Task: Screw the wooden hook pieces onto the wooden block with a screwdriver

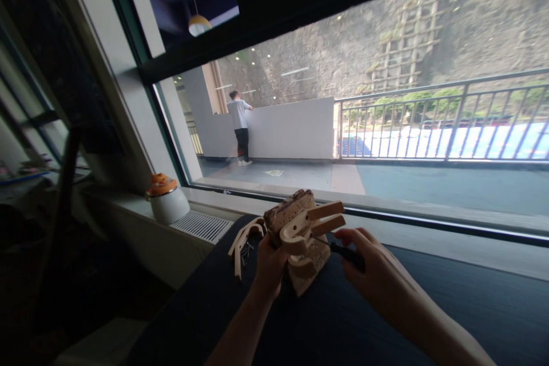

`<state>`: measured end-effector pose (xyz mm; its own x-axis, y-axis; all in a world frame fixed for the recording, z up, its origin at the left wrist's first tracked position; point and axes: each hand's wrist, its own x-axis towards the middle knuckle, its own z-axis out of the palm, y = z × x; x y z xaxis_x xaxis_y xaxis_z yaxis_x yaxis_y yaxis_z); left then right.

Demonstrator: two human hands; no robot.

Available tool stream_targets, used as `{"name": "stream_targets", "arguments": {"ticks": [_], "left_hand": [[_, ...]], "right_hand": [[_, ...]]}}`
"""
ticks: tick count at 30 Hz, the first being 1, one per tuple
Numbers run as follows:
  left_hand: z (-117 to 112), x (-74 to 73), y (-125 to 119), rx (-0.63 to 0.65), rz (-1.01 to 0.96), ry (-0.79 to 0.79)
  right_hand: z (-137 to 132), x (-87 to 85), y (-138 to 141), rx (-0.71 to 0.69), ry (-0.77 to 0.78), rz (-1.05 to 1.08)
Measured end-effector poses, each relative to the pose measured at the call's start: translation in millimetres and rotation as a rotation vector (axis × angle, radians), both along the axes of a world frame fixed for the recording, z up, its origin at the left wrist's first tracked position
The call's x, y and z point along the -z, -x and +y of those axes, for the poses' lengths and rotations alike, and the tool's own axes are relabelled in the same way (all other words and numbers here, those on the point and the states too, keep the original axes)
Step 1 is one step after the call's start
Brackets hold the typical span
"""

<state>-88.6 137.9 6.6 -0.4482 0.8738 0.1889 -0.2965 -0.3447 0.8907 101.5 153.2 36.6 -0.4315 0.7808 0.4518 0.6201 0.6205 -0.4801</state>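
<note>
My left hand (271,266) is closed around a rough wooden block (315,257) pitted with small holes, tilted above the dark table. Curved light-wood hooks (295,237) lie against the block's face, their straight ends sticking out to the upper right. In my right hand (364,257) is a screwdriver (348,254) with a black handle. Its thin shaft reaches in toward the hooks; the tip is hidden behind the wood. Further left on the table are more curved wooden hooks (243,240), and several screws (246,253) lie beside them.
The dark tabletop (206,309) meets a window ledge (429,229). An orange-and-white jar (167,200) stands on the sill near a vent grille (203,225). Beyond the glass, a person (239,123) leans on a white wall, with a metal railing (403,126) to the right.
</note>
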Motion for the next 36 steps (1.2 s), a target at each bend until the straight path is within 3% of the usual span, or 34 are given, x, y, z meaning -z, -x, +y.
{"name": "stream_targets", "arguments": {"ticks": [3,9,13,18,21,26,30,36], "left_hand": [[-1,-0.1,0,-0.006,-0.01,0.005],[0,0.8,2,-0.009,0.019,-0.009],[1,0.4,1,-0.03,0.018,-0.001],[-1,-1.2,0,-0.018,-0.007,0.0],[-1,-1.6,0,-0.008,-0.016,-0.001],[-1,-0.8,1,-0.001,-0.002,-0.003],[0,0.0,0,0.001,-0.008,-0.001],[0,0.5,0,-0.014,-0.017,0.024]], "right_hand": [[1,-1.7,-2,-0.044,-0.039,0.013],[-1,-5.8,5,0.098,0.13,-0.044],[-1,-6.5,3,0.139,0.151,-0.07],[-2,-8.5,-4,0.018,0.012,-0.086],[-3,-9.4,-4,0.022,-0.07,-0.114],[-2,-11.1,1,0.104,0.088,-0.098],[-3,-12.6,1,0.156,0.121,-0.124],[-4,-11.9,-4,0.011,-0.008,-0.085]]}}
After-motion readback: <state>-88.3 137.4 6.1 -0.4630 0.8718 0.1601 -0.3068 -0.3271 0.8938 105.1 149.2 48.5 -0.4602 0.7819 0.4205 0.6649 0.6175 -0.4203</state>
